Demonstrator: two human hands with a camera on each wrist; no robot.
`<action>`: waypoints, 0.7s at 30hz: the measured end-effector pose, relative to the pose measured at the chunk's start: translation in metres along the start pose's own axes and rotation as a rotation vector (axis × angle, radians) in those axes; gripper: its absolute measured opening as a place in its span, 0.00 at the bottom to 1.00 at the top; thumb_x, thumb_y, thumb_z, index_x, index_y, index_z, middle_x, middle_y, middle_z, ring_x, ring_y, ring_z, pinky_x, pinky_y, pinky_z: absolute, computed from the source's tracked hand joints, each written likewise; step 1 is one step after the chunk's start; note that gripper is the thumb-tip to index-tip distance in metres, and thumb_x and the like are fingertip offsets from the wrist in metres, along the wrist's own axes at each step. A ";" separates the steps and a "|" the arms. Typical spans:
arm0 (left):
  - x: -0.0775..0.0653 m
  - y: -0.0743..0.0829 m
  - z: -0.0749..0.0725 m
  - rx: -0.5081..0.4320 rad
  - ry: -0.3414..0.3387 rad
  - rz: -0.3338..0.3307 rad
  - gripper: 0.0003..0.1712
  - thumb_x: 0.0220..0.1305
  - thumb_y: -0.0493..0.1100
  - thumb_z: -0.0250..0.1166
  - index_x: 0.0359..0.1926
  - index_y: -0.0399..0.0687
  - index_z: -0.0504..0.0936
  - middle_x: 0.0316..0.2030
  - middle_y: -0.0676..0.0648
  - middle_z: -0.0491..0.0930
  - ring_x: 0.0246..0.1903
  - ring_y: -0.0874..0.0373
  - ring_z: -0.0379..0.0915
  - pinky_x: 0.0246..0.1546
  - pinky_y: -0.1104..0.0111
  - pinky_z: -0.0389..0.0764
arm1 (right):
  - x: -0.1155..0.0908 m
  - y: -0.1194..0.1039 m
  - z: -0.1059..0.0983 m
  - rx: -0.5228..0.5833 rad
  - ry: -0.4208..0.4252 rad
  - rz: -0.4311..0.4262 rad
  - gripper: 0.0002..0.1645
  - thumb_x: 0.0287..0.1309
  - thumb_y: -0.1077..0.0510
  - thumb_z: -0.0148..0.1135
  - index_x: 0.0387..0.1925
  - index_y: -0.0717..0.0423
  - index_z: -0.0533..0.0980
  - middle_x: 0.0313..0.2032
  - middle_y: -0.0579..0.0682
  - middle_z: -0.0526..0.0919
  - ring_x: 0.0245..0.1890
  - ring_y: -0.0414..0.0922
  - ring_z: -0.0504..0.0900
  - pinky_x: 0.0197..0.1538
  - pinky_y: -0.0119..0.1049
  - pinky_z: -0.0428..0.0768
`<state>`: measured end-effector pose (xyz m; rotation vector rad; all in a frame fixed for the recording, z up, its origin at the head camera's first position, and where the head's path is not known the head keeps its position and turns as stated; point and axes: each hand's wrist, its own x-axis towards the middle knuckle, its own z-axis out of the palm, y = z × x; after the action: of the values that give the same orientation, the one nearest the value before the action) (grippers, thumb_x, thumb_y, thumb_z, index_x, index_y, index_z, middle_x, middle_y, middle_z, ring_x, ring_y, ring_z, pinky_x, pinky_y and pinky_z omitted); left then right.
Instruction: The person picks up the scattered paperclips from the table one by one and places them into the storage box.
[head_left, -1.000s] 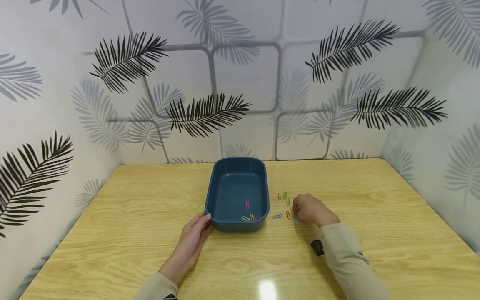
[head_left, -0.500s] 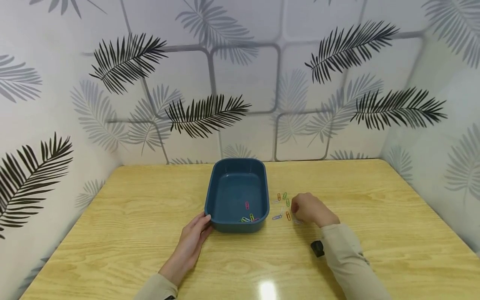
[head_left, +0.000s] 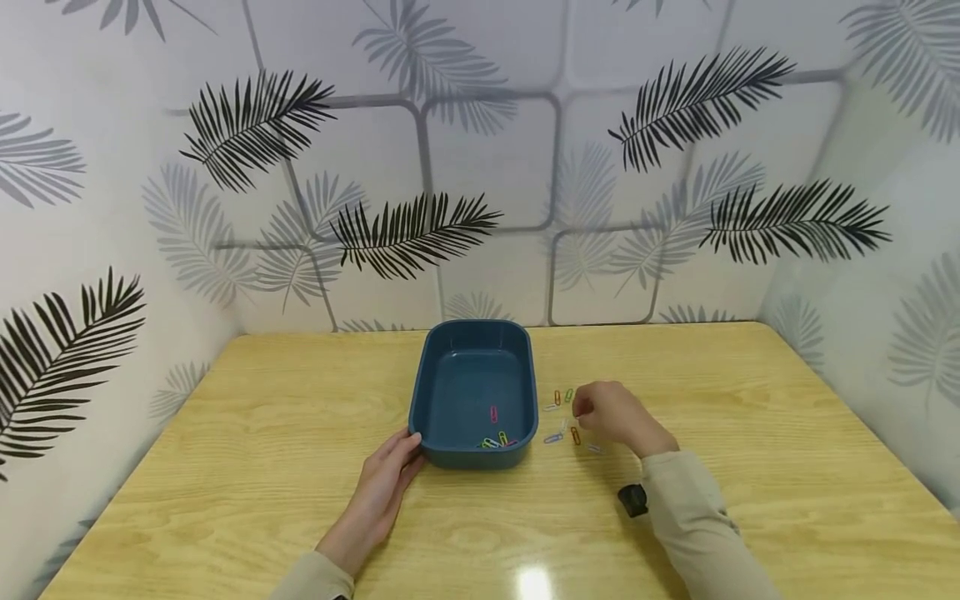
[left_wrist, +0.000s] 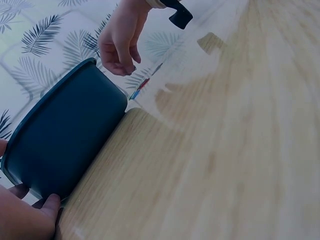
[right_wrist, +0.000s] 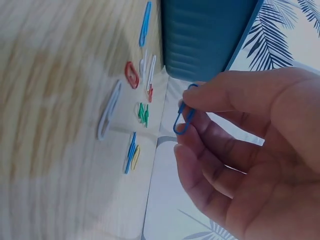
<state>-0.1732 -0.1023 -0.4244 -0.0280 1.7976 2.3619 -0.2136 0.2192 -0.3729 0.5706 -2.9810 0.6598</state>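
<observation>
A dark blue plastic bin [head_left: 474, 460] stands on the table, with a pink paper clip [head_left: 493, 413] and several others on its floor. My left hand [head_left: 386, 479] holds its near left corner, thumb at the rim and fingers against the outer wall. To the bin's right, my right hand [head_left: 613, 412] pinches a blue paper clip [right_wrist: 190, 114] between thumb and fingertips, raised above the table. Loose clips lie below and around that hand: a white clip [right_wrist: 109, 110], a red clip [right_wrist: 131, 75], green clips [right_wrist: 143, 114] and others.
The wooden table [head_left: 285, 400] reaches back to a wall [head_left: 495, 275] with a leaf pattern, and similar walls close both sides. A black strap piece [head_left: 633, 500] hangs below the right sleeve [head_left: 693, 508].
My right hand has risen slightly and shifted left toward the bin, uncovering a pale clip on the table. My left hand and the bin keep their places.
</observation>
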 end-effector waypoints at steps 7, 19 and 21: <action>0.000 -0.001 0.000 0.008 0.001 -0.001 0.32 0.74 0.42 0.51 0.70 0.27 0.55 0.69 0.31 0.54 0.68 0.43 0.53 0.68 0.58 0.61 | 0.000 -0.001 0.002 0.023 0.079 -0.042 0.08 0.51 0.72 0.60 0.24 0.59 0.80 0.25 0.48 0.80 0.27 0.44 0.76 0.32 0.42 0.80; -0.001 -0.002 -0.001 0.004 -0.001 0.001 0.32 0.74 0.42 0.52 0.70 0.27 0.55 0.69 0.31 0.55 0.68 0.44 0.53 0.68 0.59 0.61 | 0.001 -0.011 -0.001 0.081 0.132 -0.056 0.09 0.49 0.74 0.58 0.26 0.61 0.80 0.24 0.47 0.80 0.26 0.43 0.76 0.31 0.39 0.79; -0.001 -0.002 -0.001 0.005 -0.004 -0.002 0.32 0.74 0.42 0.52 0.70 0.26 0.55 0.69 0.31 0.55 0.68 0.43 0.52 0.68 0.58 0.61 | 0.001 -0.014 -0.001 0.100 0.134 -0.061 0.09 0.49 0.74 0.58 0.26 0.60 0.80 0.25 0.47 0.80 0.26 0.42 0.76 0.31 0.38 0.78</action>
<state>-0.1719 -0.1026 -0.4260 -0.0239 1.8010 2.3546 -0.2093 0.2076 -0.3660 0.5945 -2.8078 0.8115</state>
